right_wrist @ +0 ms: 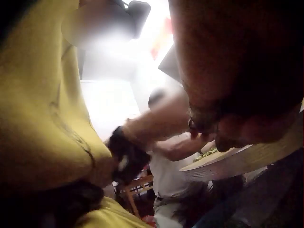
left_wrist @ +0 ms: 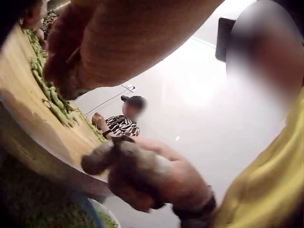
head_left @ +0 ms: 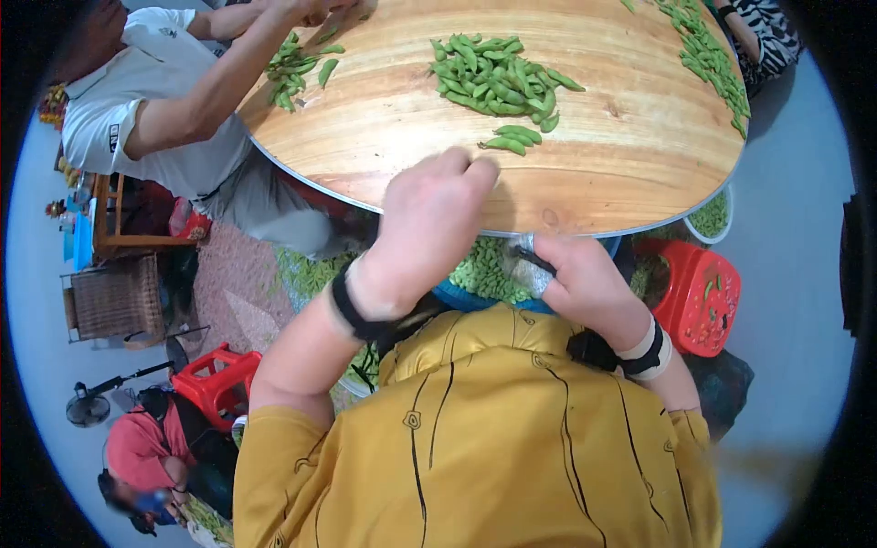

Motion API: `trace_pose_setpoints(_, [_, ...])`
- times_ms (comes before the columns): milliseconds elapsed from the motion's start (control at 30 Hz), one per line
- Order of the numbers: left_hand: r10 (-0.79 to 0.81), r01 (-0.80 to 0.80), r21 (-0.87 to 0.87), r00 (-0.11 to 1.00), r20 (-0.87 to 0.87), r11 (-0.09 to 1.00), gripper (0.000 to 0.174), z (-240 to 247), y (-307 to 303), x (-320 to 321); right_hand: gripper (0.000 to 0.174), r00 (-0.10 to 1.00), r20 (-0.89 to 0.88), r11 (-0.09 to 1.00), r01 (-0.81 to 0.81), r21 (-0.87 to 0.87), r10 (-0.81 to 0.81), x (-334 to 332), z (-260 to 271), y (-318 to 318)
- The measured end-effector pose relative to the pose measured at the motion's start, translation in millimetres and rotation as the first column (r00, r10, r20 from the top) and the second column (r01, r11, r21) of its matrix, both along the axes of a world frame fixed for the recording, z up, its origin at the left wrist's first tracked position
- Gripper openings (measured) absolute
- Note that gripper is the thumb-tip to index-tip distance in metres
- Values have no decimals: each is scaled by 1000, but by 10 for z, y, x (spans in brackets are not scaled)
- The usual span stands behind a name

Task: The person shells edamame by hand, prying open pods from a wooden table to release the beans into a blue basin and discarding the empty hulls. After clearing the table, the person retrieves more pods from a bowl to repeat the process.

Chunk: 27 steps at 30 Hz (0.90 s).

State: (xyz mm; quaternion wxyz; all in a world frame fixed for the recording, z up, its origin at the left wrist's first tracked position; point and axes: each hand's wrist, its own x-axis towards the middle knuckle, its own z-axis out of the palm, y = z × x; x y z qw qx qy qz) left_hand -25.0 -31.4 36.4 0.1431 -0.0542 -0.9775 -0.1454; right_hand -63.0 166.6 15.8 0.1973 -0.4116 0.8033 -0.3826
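Note:
My left hand point(head_left: 434, 215) is over the table's near edge, back upward and slightly blurred, just short of a few green bean pods point(head_left: 513, 138). Its fingertips are hidden in the head view and dark in the left wrist view. A larger heap of pods point(head_left: 498, 78) lies beyond it on the wooden table point(head_left: 365, 137). My right hand point(head_left: 585, 279) is just below the table edge with fingers curled; silver-grey wrapping point(head_left: 532, 274) and a black strip cover some of its digits. I cannot tell what lies inside its grip. Below it are shelled green beans point(head_left: 489, 271) in a blue container.
More pods line the table's right side point(head_left: 708, 59) and left side point(head_left: 288, 73), where a person in a white shirt point(head_left: 169, 87) works. A red stool point(head_left: 703, 297) and a white bowl of beans point(head_left: 711, 217) are at the right. Another red stool point(head_left: 215, 379) is at the left.

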Motion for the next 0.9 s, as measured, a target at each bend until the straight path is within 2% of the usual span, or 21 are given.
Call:
trace_pose_setpoints(100, [56, -55, -71, 998, 11, 996, 21, -214, 67, -397, 18, 999, 21, 998, 48, 48, -50, 57, 45, 135])
trace_pose_setpoints(233, [62, -58, -106, 997, 40, 993, 27, -322, 80, -511, 19, 986, 106, 989, 117, 90, -126, 55, 43, 281])
trace_pose_setpoints(300, [120, -113, 62, 985, -124, 992, 24, -339, 98, -419, 19, 976, 158, 988, 136, 79, -147, 60, 40, 300])
trace_pose_setpoints(333, [115, -110, 55, 986, -117, 992, 24, -325, 100, -362, 21, 957, 221, 982, 181, 46, -187, 43, 37, 284])
trace_pose_setpoints(400, [98, -96, 314, 995, 7, 945, 25, -281, 88, -241, 23, 931, 292, 974, 225, 13, -219, -6, 1, 246])
trace_pose_setpoints(433, [47, -60, 380, 998, 45, 923, 23, -318, 70, -201, 26, 896, 374, 955, 288, -73, -241, -36, -31, 223])
trace_pose_setpoints(467, [49, -64, 375, 998, 50, 925, 23, -305, 81, -166, 29, 855, 453, 923, 354, -152, -253, -67, -49, 197])
trace_pose_setpoints(500, [7, -179, 630, 964, 266, 755, 22, -281, 101, -131, 33, 754, 607, 929, 363, -68, -250, -103, 49, 170])
trace_pose_setpoints(533, [-103, -335, 789, 889, 446, 515, 21, -250, 126, -98, 33, 751, 612, 929, 364, -70, -248, -115, 80, 129])
trace_pose_setpoints(567, [-146, -379, 835, 873, 466, 399, 19, -185, 172, -73, 33, 726, 643, 919, 385, -83, -245, -119, 101, 90])
trace_pose_setpoints(733, [-251, -363, 852, 845, 472, 378, 19, -174, 258, 10, 36, 672, 709, 899, 418, -128, -212, -154, 23, 95])
trace_pose_setpoints(800, [-295, -291, 880, 863, 411, 374, 19, -180, 290, 15, 37, 705, 673, 903, 411, -129, -225, -152, 16, 110])
trace_pose_setpoints(900, [-280, -349, 852, 837, 471, 391, 19, -177, 280, 7, 40, 673, 713, 912, 392, -118, -197, -147, 76, 124])
